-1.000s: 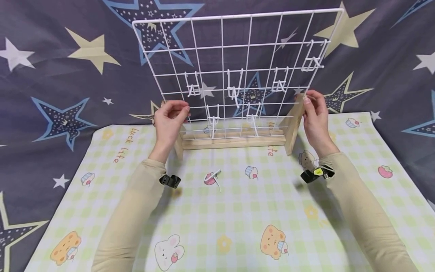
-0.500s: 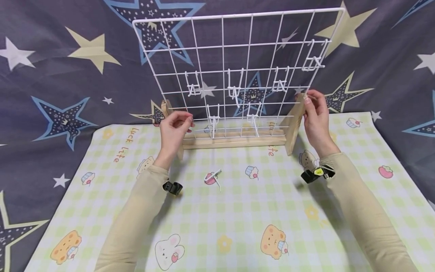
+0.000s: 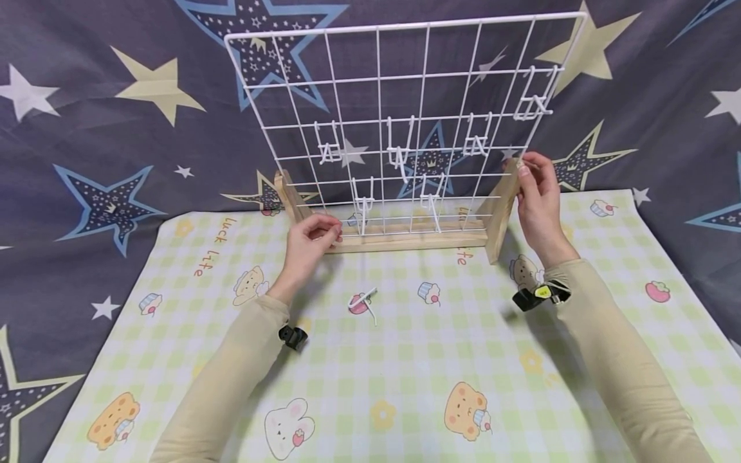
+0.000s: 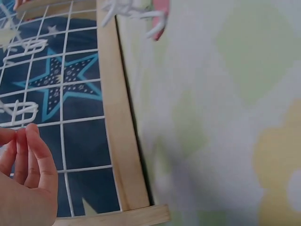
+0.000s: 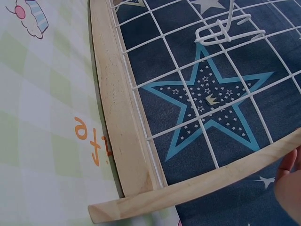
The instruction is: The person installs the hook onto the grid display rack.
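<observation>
A white wire grid panel stands upright in a wooden stand. Several white wire hooks hang on it. My left hand hovers before the grid's lower left corner, its thumb and fingertips close together. In the left wrist view, nothing shows between the fingertips of that left hand. With thumb in front and fingers behind, my right hand grips the top of the stand's right side piece. Only part of the right hand shows in the right wrist view. A loose wire hook lies in front of the stand.
A green-and-white checked cloth with printed cartoon figures covers the table. Behind the stand hangs a dark star-patterned curtain. The stand's left side piece rises near my left hand.
My left hand has come down and slightly right, away from the grid's left edge, uncovering the left side piece. My right hand, the grid and the loose hook stay in place.
</observation>
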Demonstrator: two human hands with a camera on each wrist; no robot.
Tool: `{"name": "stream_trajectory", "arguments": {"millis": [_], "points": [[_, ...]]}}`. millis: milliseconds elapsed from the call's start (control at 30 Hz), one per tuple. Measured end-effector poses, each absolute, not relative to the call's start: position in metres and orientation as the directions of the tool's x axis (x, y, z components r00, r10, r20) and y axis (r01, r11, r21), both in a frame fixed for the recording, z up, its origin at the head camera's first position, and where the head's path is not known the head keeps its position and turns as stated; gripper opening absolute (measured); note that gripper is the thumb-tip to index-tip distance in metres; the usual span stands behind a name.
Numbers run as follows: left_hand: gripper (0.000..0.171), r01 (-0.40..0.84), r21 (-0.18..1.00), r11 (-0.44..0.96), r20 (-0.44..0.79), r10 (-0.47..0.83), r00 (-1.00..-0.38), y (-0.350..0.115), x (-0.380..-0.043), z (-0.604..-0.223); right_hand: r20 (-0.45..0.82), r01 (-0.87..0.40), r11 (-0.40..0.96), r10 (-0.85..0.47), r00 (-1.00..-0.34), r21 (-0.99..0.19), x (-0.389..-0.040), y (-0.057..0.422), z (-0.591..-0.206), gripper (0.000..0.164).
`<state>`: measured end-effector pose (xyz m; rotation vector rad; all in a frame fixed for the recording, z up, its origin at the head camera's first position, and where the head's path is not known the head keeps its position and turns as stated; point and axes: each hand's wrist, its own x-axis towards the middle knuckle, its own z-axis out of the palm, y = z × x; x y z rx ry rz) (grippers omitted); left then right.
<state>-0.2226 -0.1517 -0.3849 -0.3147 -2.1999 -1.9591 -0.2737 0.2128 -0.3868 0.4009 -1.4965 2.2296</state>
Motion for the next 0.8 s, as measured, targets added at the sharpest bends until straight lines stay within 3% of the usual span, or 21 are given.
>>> {"name": "stream_trajectory", "arguments": {"millis": [467,800], "points": [[0.014,0.262,0.939,0.222,0.205,0.252,-0.946,-0.148,-0.206,-0.397,0.449,-0.486,-0.354,0.185,-0.874,-0.799,-0.273,0.213,-0.387,0.018],[0.013,0.367,0.871,0.327,0.201,0.444,-0.873,-0.145,-0.207,-0.424,0.458,-0.494,-0.359,0.186,-0.869,-0.792,-0.274,0.213,-0.388,0.017]]}}
